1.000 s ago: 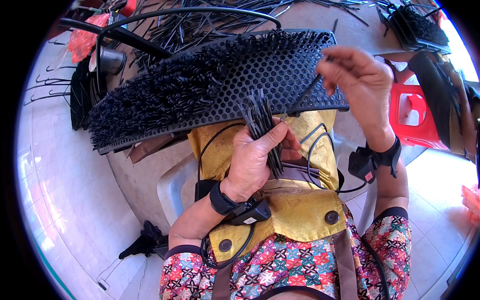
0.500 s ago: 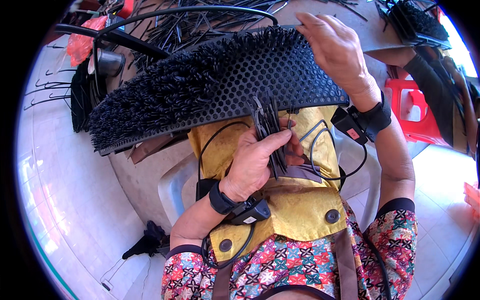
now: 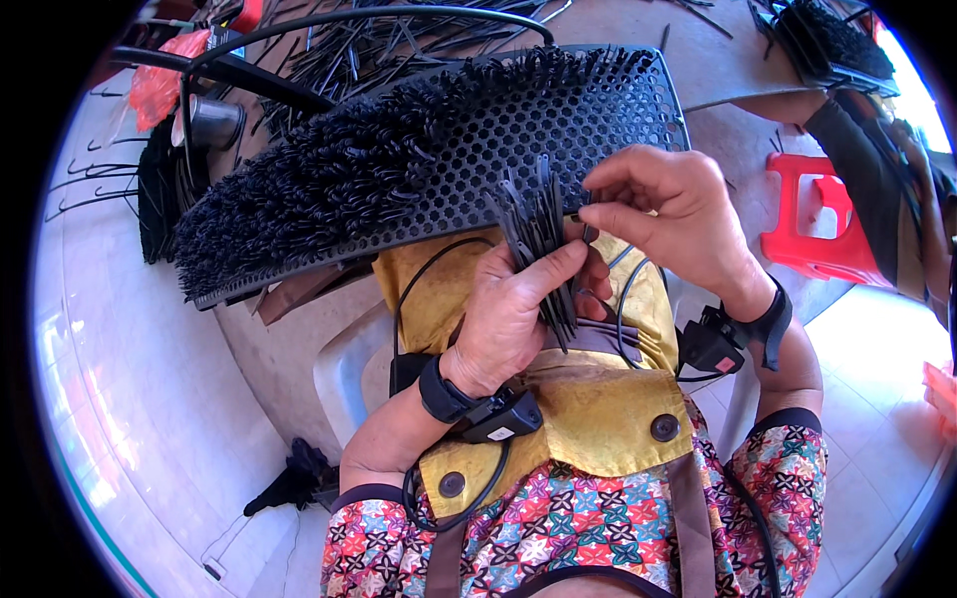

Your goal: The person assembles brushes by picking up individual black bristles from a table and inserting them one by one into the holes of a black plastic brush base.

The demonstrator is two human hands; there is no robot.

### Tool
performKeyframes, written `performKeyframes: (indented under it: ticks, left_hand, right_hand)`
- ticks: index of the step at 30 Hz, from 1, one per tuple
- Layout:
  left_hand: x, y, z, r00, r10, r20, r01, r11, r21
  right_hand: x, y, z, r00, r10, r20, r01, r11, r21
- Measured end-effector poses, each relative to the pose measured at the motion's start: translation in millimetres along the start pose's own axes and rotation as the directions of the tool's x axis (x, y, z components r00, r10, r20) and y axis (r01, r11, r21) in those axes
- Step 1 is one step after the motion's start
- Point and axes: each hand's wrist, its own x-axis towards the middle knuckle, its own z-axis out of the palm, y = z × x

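Note:
Across my lap lies a black perforated panel [image 3: 528, 140], its left part and far edge thick with looped black strips [image 3: 329, 164]. The holes on its right side and along the middle are bare. My left hand [image 3: 513, 314] is closed round a bundle of thin black strips [image 3: 535, 224] in front of the panel's near edge. Beside that bundle, my right hand [image 3: 673, 214] has its thumb and forefinger drawn together close to the left fingertips. Whatever is in that pinch is too small and dark to make out.
Loose black strips [image 3: 349, 50] are heaped on the table behind the panel. A metal cup [image 3: 214, 123] and a red plastic bag [image 3: 164, 85] lie to the left. A curved black bar [image 3: 369, 20] arches over the panel. At right, another person's arm [image 3: 783, 107] is near a red stool [image 3: 797, 244].
My right hand has come down from the panel's far right corner to beside the bundle. The left hand keeps its grip on the strips, and the panel's right corner now shows.

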Motion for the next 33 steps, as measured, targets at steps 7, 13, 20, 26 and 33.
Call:
performKeyframes:
  ticks: [7,13,20,26,33]
  left_hand:
    - [-1.3,-0.6,-4.2,0.997,0.005,-0.071,-0.009,0.998,-0.06]
    - [-1.3,-0.1,-0.2,0.998,0.0,-0.059,-0.001,1.0,-0.017]
    - [0.9,-0.9,-1.3,0.999,-0.01,-0.053,0.007,0.999,-0.046]
    - [0.1,0.2,-0.2,0.998,-0.006,-0.058,0.004,1.0,-0.027]
    - [-1.9,0.3,1.4,0.999,-0.043,0.023,0.043,0.999,0.001]
  right_hand:
    - [27.8,-2.3,-34.9,0.813,-0.267,-0.518,0.224,0.964,-0.145]
    - [48.2,20.2,-48.1,0.619,-0.658,-0.429,0.343,0.717,-0.607]
    - [65.8,20.2,-42.0,0.587,-0.806,-0.076,0.46,0.409,-0.788]
    - [64.4,26.5,-29.2,0.821,-0.57,0.032,0.36,0.474,-0.804]
    - [25.1,-7.8,-5.8,0.981,0.181,0.071,-0.191,0.967,0.168]
